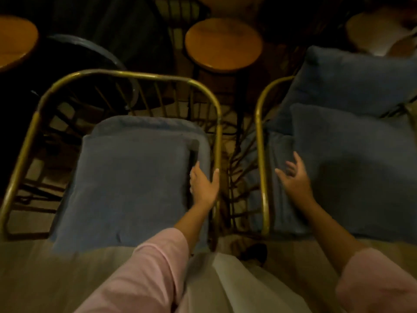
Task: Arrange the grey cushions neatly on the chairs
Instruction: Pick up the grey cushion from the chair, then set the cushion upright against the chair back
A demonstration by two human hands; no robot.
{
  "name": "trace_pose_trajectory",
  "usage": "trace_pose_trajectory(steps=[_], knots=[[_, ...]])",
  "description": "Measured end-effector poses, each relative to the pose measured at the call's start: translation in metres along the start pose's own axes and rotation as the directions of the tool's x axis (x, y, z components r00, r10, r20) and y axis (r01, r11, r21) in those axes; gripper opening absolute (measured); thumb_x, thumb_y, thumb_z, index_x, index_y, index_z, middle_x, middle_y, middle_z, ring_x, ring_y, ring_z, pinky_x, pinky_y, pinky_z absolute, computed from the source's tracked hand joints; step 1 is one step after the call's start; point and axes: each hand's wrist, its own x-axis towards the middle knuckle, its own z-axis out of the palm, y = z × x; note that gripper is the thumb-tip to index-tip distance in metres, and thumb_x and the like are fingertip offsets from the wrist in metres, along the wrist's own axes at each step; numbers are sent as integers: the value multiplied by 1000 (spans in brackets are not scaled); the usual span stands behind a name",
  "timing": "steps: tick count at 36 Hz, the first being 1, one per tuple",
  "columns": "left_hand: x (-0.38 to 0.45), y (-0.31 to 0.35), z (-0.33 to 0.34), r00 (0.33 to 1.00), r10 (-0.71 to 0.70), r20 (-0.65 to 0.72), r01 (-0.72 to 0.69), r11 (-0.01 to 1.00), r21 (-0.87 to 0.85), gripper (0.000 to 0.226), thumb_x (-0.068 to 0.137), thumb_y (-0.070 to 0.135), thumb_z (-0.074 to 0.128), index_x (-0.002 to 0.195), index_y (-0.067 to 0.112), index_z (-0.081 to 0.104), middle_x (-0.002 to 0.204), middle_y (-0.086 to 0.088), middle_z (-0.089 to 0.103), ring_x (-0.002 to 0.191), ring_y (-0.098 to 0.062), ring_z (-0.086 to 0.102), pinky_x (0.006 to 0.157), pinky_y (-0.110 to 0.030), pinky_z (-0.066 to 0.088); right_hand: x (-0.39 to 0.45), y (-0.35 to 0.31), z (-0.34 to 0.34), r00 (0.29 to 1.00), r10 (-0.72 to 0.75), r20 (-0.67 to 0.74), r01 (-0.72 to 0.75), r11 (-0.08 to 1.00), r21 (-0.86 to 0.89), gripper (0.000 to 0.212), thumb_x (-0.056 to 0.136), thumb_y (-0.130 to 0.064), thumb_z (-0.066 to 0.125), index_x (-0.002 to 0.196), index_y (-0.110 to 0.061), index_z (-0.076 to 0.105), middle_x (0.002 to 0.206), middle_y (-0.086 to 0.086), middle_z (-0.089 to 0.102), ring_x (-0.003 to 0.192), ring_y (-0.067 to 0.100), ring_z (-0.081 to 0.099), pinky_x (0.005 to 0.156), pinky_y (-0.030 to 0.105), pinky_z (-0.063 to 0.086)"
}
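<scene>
Two brass-framed chairs stand side by side below me. The left chair [126,74] holds a grey seat pad with a square grey cushion [133,179] lying flat on top. My left hand [204,181] rests at that cushion's right edge, thumb against the brass rail, fingers tucked beside the cushion. The right chair [261,154] carries a grey seat cushion [361,168] and another grey cushion [356,80] leaning at the back. My right hand [293,175] hovers open, fingers spread, over the left edge of the right chair's seat cushion.
A round wooden stool [223,45] stands behind the gap between the chairs. Another round wooden top [15,41] sits at far left, and a pale round one [379,30] at far right. A dark round chair [90,55] is behind the left chair. Pale floor lies beneath me.
</scene>
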Motion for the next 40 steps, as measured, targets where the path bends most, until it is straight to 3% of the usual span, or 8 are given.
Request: trace_pose_trajectory(steps=[11,16,23,27,30,34,37,40], knots=[[-41,111,177,968,123,219,-135,990,39,62,92,38,62,138,1,45,141,-22,50,132,-37,47,110,-41,38,69,72,-240,884,179,-432,-166,984,70,63,94,-13,65,147,3,36,151,23,42,139,34,42,110,35,35],[-47,143,239,964,49,261,-48,999,-11,73,90,44,64,148,11,37,150,-19,44,138,-36,43,113,-43,37,89,101,-309,873,299,-384,-258,953,156,88,82,-51,72,148,-4,38,151,16,46,136,32,47,110,41,41],[-32,178,291,958,-32,285,72,989,-131,85,84,60,63,154,24,28,155,-5,41,140,-32,41,114,-49,37,110,151,-356,855,482,-192,-417,858,301,78,77,-62,72,135,-11,56,124,2,63,112,27,62,96,44,52],[-19,182,308,951,-69,303,119,982,-149,97,77,72,60,155,34,19,156,-4,39,141,-35,40,115,-53,35,123,180,-373,809,576,-122,-519,795,314,122,44,-90,69,140,-17,52,134,4,60,123,33,58,105,51,47],[-12,182,317,959,-124,254,161,978,-131,101,80,75,53,157,27,10,158,-9,35,142,-37,37,116,-54,33,138,211,-385,770,637,-38,-577,720,386,117,51,-89,68,143,-20,47,139,0,54,126,31,54,109,54,42],[-7,185,325,958,-273,89,285,938,-198,96,82,77,46,152,14,26,152,-14,43,137,-39,44,114,-50,36,148,233,-401,765,640,70,-600,668,440,122,40,-90,73,142,-27,49,140,-2,58,125,28,56,110,53,40],[-8,188,322,957,-286,45,289,932,-218,83,88,73,41,140,9,47,135,-15,57,122,-38,55,105,-47,44,127,171,-399,795,599,95,-588,724,361,83,69,-80,64,127,-22,56,125,-1,61,108,21,57,103,39,38],[-11,189,311,973,-230,-23,219,950,-221,60,95,64,36,110,11,59,104,-7,60,98,-28,57,83,-36,43,130,162,-401,779,615,123,-611,701,368,96,72,-83,53,143,-19,47,143,4,51,129,25,47,110,45,33]])
